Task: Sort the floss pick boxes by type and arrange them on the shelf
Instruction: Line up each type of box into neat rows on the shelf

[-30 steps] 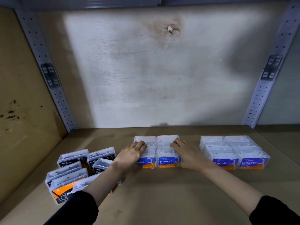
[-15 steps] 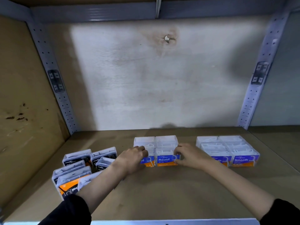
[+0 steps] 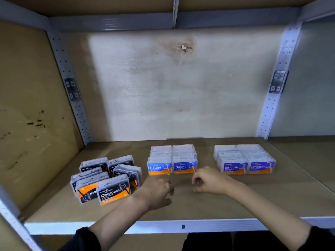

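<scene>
Three groups of floss pick boxes stand on the brown shelf board. Several black-and-orange Charcoal boxes lie jumbled at the left, some turned or tilted. In the middle, blue Round boxes stand in two neat columns. Purple Smooth boxes form two columns at the right. My left hand hovers just in front of the Round boxes, fingers loosely curled, holding nothing. My right hand is beside it, a little right of the Round boxes, fingers loosely curled and empty.
The shelf has a pale back panel, a brown side wall at the left, and perforated grey uprights. A white metal front edge runs below my forearms. Bare board lies in front of the boxes.
Both hands have let go of the Round boxes and pulled back toward me. The view has drawn back, showing the shelf's front edge and the Charcoal boxes in full.
</scene>
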A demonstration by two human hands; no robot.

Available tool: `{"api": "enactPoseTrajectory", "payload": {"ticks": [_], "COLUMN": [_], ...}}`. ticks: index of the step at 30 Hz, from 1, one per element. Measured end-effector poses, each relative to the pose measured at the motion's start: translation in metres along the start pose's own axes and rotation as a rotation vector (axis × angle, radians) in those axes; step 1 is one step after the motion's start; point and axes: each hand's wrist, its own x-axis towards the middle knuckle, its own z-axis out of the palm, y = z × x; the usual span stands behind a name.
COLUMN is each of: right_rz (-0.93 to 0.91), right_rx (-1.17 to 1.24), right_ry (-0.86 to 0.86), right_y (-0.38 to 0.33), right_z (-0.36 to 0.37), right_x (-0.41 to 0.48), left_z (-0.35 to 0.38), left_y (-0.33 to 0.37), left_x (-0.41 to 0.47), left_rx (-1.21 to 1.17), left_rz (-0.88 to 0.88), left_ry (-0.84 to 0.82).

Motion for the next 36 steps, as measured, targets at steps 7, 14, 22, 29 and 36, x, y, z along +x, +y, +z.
{"api": "enactPoseTrajectory", "payload": {"ticks": [7, 14, 22, 29, 36], "right_rz": [-0.005, 0.041, 0.002, 0.022, -0.005], "right_rx": [-0.005, -0.068, -0.236, -0.31, -0.316], "right_ry": [0.077, 0.139, 0.199, 0.201, 0.217], "right_y": [-0.001, -0.001, 0.002, 0.013, 0.019], "right_z": [0.002, 0.0, 0.001, 0.007, 0.01], "right_x": [-0.004, 0.015, 0.049, 0.067, 0.069], "left_z": [0.0, 0.0, 0.003, 0.011, 0.017], "left_y": [-0.003, -0.026, -0.041, -0.051, -0.056], "left_x": [0.0, 0.024, 0.059, 0.072, 0.077], "left_rx": [-0.03, 0.004, 0.03, 0.021, 0.03], "left_rz": [-0.061, -0.198, -0.253, -0.296, -0.275], "left_ry": [0.064, 0.182, 0.243, 0.184, 0.187]}}
